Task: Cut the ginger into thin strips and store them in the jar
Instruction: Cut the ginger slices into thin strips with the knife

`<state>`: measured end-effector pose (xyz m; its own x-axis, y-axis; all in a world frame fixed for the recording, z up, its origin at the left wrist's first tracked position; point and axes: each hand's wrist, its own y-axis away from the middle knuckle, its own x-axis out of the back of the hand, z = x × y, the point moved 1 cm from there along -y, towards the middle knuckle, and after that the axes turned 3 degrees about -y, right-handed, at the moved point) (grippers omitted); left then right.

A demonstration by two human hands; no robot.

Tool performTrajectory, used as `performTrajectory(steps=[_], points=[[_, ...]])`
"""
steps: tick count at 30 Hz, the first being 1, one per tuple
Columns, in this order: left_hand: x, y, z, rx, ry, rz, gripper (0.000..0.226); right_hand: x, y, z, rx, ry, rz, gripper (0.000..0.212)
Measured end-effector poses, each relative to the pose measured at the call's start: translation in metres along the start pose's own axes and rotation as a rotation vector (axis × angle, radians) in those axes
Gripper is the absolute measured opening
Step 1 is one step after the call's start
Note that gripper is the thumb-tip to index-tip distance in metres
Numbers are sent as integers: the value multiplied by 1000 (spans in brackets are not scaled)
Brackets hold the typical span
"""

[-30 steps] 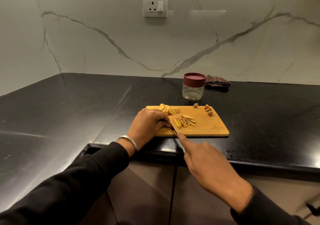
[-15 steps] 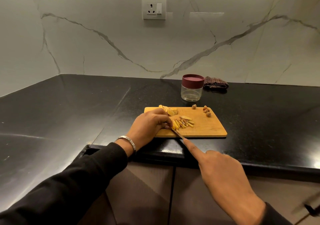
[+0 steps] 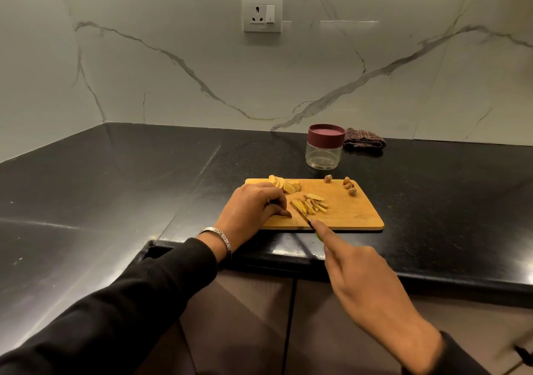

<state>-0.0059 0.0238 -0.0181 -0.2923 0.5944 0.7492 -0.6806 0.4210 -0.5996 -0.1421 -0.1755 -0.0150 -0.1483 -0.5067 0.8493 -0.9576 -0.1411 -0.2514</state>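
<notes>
Black stone counter (image 3: 432, 190) under a veined marble wall fills the head camera's only view, with a wooden cutting board (image 3: 354, 216) near the front edge. On it lie a small heap of ginger strips (image 3: 310, 205) mid-board, uncut ginger slices (image 3: 284, 185) at the far left corner, and brown trimmings (image 3: 349, 186) at the far right. The left hand (image 3: 253, 210) rests knuckles-up on the board's left side, fingers curled down; what they pin is hidden. The right hand (image 3: 369, 291) grips a knife (image 3: 302, 216) — forefinger stretched along the blade's back, other fingers wrapped round a handle mostly out of sight — with the blade just left of the strips. The jar (image 3: 325, 151) stands just behind the board, its maroon lid on, apparently empty; a checked cloth (image 3: 364, 141) lies beside it. Risk, as a judgement: left fingertips sit close to the blade, so a slip could nick them, and a sideways sweep could push strips off the board. A wristband (image 3: 216, 237) on the left wrist bears lettering too small to read; the wall socket (image 3: 262, 14) shows none.
</notes>
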Motion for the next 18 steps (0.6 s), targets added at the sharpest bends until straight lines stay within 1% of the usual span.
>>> performTrajectory(steps=[5,18], points=[[1,0,-1,-11,3,-2,5,-4,-17,-9,17,-70,-38,52],[1,1,1,-31,-3,23,5,-4,-39,-17,14,-17,-81,51]])
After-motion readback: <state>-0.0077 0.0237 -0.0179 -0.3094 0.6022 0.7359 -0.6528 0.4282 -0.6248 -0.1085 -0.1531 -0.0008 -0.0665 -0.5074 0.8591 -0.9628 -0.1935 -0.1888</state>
